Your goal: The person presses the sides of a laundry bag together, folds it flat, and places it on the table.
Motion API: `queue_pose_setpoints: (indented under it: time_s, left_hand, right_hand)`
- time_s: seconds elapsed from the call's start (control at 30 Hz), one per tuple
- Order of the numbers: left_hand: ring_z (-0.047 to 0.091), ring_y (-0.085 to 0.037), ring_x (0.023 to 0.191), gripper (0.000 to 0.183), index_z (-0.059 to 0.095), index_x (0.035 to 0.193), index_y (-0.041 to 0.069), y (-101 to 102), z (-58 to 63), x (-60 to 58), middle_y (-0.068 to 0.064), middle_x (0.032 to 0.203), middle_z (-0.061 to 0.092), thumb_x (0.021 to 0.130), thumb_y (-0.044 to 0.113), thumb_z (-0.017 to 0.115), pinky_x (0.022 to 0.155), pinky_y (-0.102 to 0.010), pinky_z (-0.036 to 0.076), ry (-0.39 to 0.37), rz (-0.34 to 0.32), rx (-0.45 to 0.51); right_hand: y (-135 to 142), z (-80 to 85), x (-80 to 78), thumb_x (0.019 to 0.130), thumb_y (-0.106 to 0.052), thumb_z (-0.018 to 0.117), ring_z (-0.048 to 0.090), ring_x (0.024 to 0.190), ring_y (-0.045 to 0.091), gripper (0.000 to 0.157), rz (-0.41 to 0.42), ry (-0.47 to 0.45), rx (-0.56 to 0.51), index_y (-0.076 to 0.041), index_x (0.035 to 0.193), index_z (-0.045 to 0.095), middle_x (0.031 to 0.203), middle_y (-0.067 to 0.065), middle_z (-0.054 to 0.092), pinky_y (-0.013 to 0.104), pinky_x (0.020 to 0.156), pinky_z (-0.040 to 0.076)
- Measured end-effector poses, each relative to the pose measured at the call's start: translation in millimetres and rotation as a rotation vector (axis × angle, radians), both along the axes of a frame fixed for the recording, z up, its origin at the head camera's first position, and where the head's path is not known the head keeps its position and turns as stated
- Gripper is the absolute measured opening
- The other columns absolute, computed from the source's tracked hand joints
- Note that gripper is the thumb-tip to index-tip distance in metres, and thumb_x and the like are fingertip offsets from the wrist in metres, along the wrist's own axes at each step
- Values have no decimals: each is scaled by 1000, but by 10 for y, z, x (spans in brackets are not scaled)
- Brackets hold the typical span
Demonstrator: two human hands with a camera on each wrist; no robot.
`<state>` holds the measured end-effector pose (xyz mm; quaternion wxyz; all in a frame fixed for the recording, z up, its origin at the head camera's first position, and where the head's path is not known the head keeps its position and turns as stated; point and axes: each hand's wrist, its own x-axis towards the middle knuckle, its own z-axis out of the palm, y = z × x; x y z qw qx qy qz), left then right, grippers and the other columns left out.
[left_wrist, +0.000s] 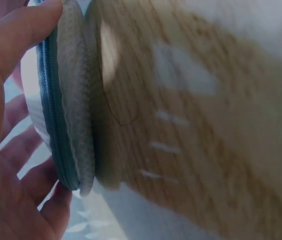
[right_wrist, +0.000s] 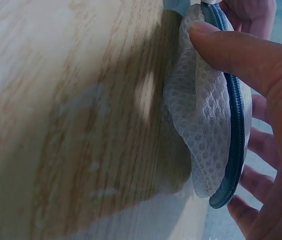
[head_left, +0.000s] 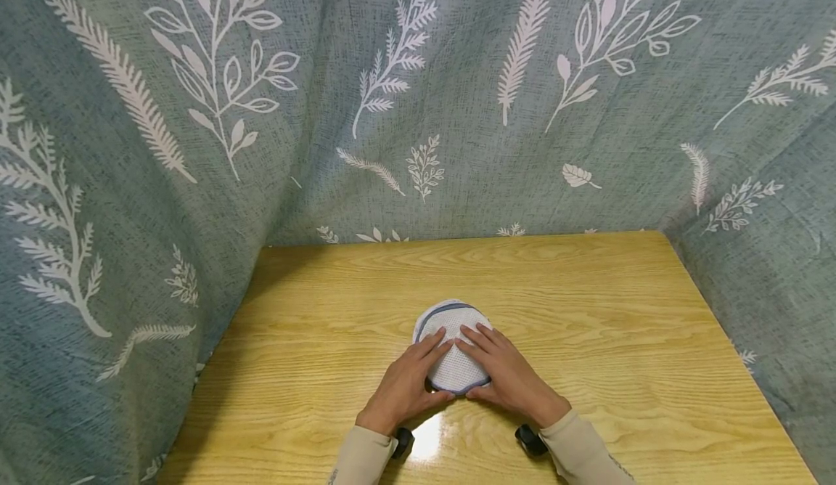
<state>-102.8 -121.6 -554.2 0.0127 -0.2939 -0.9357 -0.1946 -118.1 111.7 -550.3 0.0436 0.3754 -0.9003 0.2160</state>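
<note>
A round white mesh zip bag (head_left: pixel 453 365) with blue trim lies near the middle of the wooden table. My left hand (head_left: pixel 405 385) grips its left side, fingers spread over the top and thumb at the near edge. On the opposite side my right hand (head_left: pixel 516 380) holds it the same way, its thumb (right_wrist: pixel 231 50) pressing the mesh side wall below the zip in the right wrist view. A blue zipper (left_wrist: pixel 53 115) runs along the bag's rim in the left wrist view. The bag's underside is hidden.
The wood-grain table (head_left: pixel 588 311) reaches out around the bag. A grey-green curtain (head_left: pixel 470 107) with white leaf prints hangs behind it and at both sides. Dark wrist devices (head_left: pixel 530 440) sit by the sleeves. Light glares off the table's near part.
</note>
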Motion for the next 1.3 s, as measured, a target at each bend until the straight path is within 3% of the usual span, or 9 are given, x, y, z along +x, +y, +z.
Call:
queue_pose_setpoints:
  time_s: [1.07, 1.3]
  left_hand:
    - [31, -23, 134, 84, 37, 143, 19, 25, 22, -2, 1, 151, 25, 74, 52, 72, 102, -44, 36, -22, 9, -5]
    - [32, -28, 133, 77, 50, 135, 12, 72, 6, 9, -5, 146, 36, 73, 51, 73, 105, -43, 32, -7, -5, -46]
  right_hand:
    - [-15, -14, 0, 68, -45, 78, 30, 133, 34, 87, -20, -3, 30, -14, 141, 42, 145, 7, 36, 51, 105, 27]
    - [-43, -26, 23, 68, -45, 78, 31, 131, 39, 78, -10, 5, 80, -8, 132, 53, 141, 13, 41, 56, 104, 25]
